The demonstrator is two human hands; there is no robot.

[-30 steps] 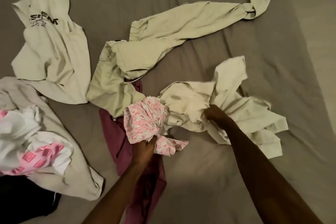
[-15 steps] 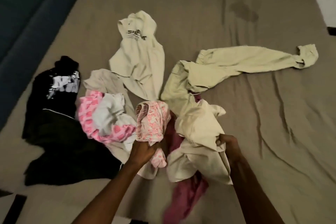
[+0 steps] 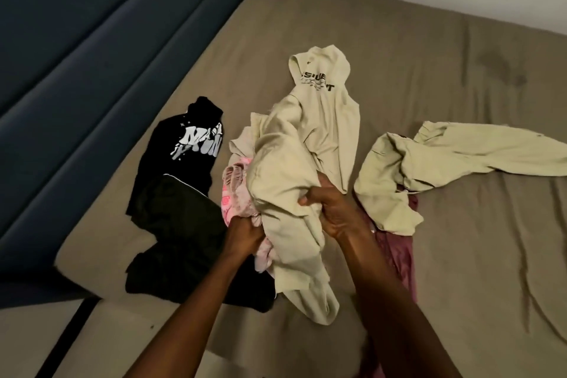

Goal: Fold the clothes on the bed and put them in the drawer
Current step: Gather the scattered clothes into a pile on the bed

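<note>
Black cotton, a printed tee with white lettering (image 3: 196,144) above dark trousers (image 3: 181,239), lies well left of the person's left hand (image 3: 244,232), which grips a bunched pink-and-white patterned garment (image 3: 236,193). Just beside it, the right hand (image 3: 333,209) clenches a fistful of a limp cream fabric garment (image 3: 288,181), lifted off the brown bedsheet (image 3: 460,255) and draping below the wrist. Beyond the hands a cream hoodie with dark chest lettering (image 3: 325,101) lies flat; to the right of the right hand sprawl pale olive trousers (image 3: 429,159) over a maroon garment (image 3: 395,252). All the pieces look light, soft and shapeless, so a bunched grip will likely not fold them; taking the cream garment by a hem or shoulder seam and shaking it flat seems the better hold. No drawer is in view.
</note>
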